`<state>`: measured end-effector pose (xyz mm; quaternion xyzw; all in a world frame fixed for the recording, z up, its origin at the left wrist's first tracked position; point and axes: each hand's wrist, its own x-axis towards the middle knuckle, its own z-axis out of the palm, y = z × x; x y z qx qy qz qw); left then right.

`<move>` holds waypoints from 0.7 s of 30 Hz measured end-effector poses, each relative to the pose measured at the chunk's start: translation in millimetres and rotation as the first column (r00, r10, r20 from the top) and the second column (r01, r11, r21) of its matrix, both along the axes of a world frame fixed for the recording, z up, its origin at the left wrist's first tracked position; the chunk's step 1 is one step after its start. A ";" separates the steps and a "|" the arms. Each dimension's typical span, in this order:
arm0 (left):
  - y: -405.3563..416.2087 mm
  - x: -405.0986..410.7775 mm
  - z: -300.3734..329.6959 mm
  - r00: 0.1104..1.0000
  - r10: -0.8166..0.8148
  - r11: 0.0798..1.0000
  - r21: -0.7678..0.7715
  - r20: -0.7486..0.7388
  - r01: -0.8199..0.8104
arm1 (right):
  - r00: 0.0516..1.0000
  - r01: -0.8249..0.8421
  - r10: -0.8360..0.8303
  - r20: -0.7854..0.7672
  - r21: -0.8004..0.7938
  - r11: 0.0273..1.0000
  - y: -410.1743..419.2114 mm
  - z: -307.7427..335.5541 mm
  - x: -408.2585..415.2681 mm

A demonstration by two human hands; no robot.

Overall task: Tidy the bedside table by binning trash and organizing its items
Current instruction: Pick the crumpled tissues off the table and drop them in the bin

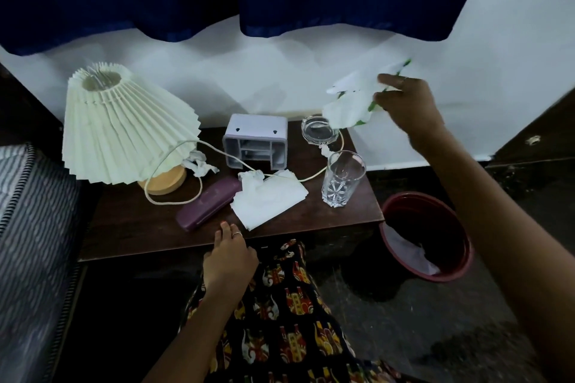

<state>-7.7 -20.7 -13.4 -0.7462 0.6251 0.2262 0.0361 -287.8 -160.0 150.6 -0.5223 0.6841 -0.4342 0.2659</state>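
Striped bedding at far left. On the dark table, left to right: tilted pleated lamp on a wooden base, its cord looping across the top; crumpled tissue beside the base; purple case; flat white tissue touching the case; grey organizer behind; glass ashtray; empty tumbler near the right edge. Left hand resting at the front edge, fingers loosely curled, holding nothing. Right hand raised above the ashtray, pinching a white-and-green wrapper. Red bin on the floor right of the table, white paper inside.
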 end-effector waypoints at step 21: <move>-5.5 -2.1 -4.8 0.995 -0.040 0.999 0.016 0.096 0.038 | 0.831 0.457 -0.556 0.018 0.548 0.701 128.4 -215.1 -136.1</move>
